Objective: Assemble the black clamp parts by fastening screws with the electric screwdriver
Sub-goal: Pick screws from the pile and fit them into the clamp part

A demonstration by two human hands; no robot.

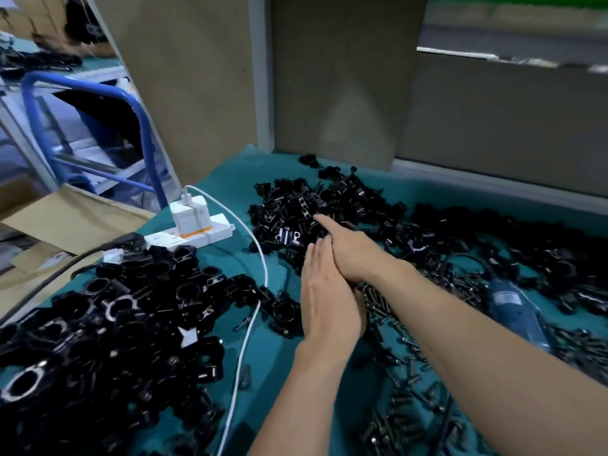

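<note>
Flat left hand [329, 301]: fingers straight, together, laid against right hand [350, 255]. Its index finger [324, 222] extended, tip on far pile of black clamp parts [296, 205]; other fingers hidden, grasp cannot tell. Loose screws [378, 302] under wrists. Blue electric screwdriver [513, 311] lies on teal desk [227, 195], right of right forearm. Second clamp heap [98, 330] left; power strip [200, 235] behind it.

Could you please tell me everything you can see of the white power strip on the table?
The white plastic-looking power strip lies flat on the teal cloth beside a pile of black clamp parts. A white charger stands plugged into it, its white cable arcing toward the camera; an orange band wraps the strip there. A black plug fills its left end.
</note>
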